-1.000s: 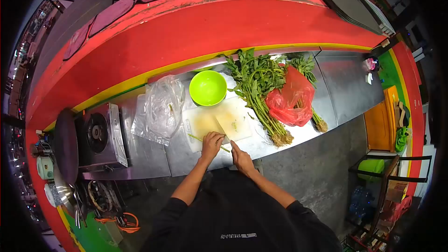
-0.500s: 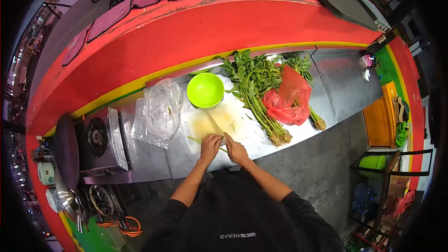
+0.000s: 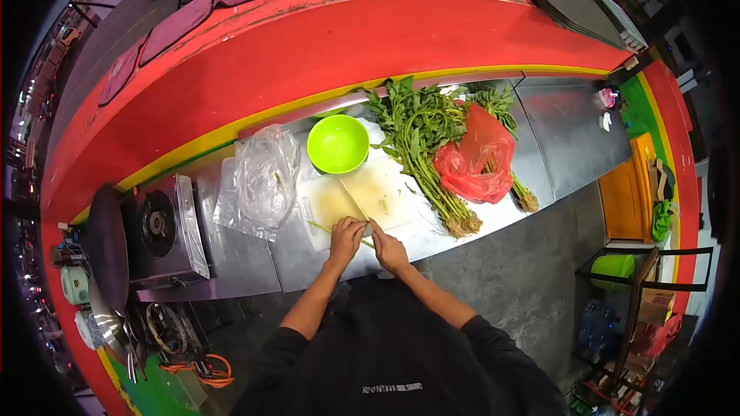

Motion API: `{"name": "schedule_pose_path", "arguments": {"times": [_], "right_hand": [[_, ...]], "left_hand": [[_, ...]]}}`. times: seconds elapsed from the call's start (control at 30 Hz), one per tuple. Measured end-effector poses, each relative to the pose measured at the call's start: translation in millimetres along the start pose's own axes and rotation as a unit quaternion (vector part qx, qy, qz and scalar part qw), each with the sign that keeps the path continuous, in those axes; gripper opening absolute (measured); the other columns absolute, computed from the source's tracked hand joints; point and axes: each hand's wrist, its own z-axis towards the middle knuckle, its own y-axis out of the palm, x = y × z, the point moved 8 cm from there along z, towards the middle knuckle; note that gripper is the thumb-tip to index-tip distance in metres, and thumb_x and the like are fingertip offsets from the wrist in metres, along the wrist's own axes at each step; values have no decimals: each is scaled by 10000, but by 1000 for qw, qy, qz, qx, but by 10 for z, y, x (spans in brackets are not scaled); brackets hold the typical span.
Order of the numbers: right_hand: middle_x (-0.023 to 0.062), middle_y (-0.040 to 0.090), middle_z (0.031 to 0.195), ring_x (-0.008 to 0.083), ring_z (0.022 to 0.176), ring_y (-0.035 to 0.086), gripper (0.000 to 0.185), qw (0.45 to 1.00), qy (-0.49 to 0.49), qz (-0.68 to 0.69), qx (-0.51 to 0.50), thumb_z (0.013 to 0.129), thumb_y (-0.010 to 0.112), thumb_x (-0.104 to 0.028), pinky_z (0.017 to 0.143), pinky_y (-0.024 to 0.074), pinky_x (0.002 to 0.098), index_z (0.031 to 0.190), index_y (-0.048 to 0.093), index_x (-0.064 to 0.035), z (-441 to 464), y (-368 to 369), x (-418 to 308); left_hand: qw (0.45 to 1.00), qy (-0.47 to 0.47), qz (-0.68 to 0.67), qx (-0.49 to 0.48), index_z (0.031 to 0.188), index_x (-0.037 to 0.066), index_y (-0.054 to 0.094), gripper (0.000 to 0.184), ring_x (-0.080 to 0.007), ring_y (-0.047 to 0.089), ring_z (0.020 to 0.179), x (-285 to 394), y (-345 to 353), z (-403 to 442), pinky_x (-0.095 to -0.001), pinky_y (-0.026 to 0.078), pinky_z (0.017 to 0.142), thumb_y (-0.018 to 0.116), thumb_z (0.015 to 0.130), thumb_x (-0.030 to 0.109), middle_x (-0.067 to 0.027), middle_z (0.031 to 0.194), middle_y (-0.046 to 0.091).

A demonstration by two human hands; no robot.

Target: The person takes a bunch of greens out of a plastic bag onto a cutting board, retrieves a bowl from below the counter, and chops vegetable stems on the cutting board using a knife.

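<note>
Near the front edge of a pale cutting board [image 3: 320,204], my left hand [image 3: 347,240] is closed on a thin green stem [image 3: 318,226], whose ends stick out on both sides. Close beside it on the right, my right hand [image 3: 388,249] is wrapped round the handle of a knife [image 3: 355,200]; the blade points away from me across the board. The handle itself is hidden by my fingers. Small green bits lie on the board's right part. Just behind the board sits a green bowl [image 3: 338,144].
Leafy greens [image 3: 420,127] with roots and a red plastic bag [image 3: 478,162] lie to the right. A clear plastic bag [image 3: 264,177] is left of the board, with a gas stove [image 3: 166,223] beyond it. A red wall [image 3: 308,54] runs behind the metal counter [image 3: 239,262].
My right hand has moved in closer to my left hand, and the knife blade has swung slightly. The view has shifted a little.
</note>
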Motion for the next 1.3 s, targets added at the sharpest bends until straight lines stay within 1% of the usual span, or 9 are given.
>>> {"name": "schedule_pose_path", "arguments": {"times": [0.23, 0.33, 0.4, 0.5, 0.7, 0.87, 1.0, 1.13, 1.3], "right_hand": [[299, 665, 748, 508, 702, 652, 455, 999, 0, 23, -26, 1060, 442, -297, 671, 505, 601, 1502, 436, -191, 74, -205, -208], [306, 684, 830, 510, 767, 666, 454, 998, 38, 9, -56, 1064, 420, -322, 714, 515, 602, 1503, 438, -207, -76, -168, -72], [296, 657, 721, 509, 674, 648, 454, 999, 3, 32, -11, 1055, 458, -286, 660, 502, 606, 1497, 447, -180, -179, -191, -81], [284, 690, 819, 497, 764, 669, 463, 999, 34, 27, -33, 1059, 441, -297, 706, 515, 604, 1514, 420, -216, -222, -58, 13], [281, 679, 787, 488, 714, 657, 471, 1000, -23, 3, 15, 1050, 464, -270, 668, 514, 571, 1511, 427, -182, 77, 4, -101], [304, 671, 764, 508, 704, 657, 461, 999, 7, 2, -36, 1059, 444, -309, 668, 510, 608, 1503, 424, -191, 169, -97, -211], [305, 672, 771, 516, 722, 656, 455, 999, 18, 5, -34, 1062, 436, -309, 684, 505, 620, 1499, 424, -186, -36, -117, -113], [261, 691, 791, 468, 733, 673, 470, 999, 13, -15, -29, 1052, 458, -284, 676, 522, 584, 1514, 402, -216, -174, -78, -20], [267, 688, 810, 467, 734, 672, 471, 1000, 4, -14, -16, 1050, 452, -284, 673, 523, 578, 1516, 404, -228, -51, 49, 20]], "left_hand": [[1000, 4, 7, 8, 1012, 43, 756, 144, -295, 638, 940, -1, -21, -13, -403, 467, 834, 702, 884, 82, -90, 953, 692], [1000, -1, -8, 15, 997, 41, 755, 132, -301, 643, 933, -15, -22, -19, -403, 470, 832, 704, 881, 78, -95, 954, 699], [1000, -9, -16, 11, 988, 37, 753, 125, -304, 643, 921, -33, -14, -16, -402, 471, 834, 704, 881, 80, -97, 955, 700], [1000, -2, -12, 10, 1009, 44, 747, 143, -304, 626, 913, -25, -21, -15, -424, 469, 808, 690, 897, 110, -88, 947, 681], [1000, 4, 6, 15, 985, 44, 746, 124, -305, 621, 913, -9, -3, -50, -427, 469, 797, 691, 892, 103, -86, 952, 670], [1000, 11, 1, 12, 992, 32, 747, 131, -313, 626, 916, -16, 0, -47, -428, 470, 808, 690, 885, 82, -102, 937, 675], [1000, 5, -2, 21, 1003, 36, 747, 137, -311, 631, 920, -4, -29, -41, -422, 468, 813, 689, 890, 88, -103, 946, 688], [1000, -1, 1, 31, 1011, 57, 744, 137, -296, 626, 928, -39, 8, -62, -420, 453, 810, 680, 901, 108, -84, 947, 679], [1000, -7, -5, 24, 1013, 62, 744, 139, -295, 617, 927, -39, 12, -78, -427, 446, 810, 685, 897, 111, -80, 941, 654]]}}
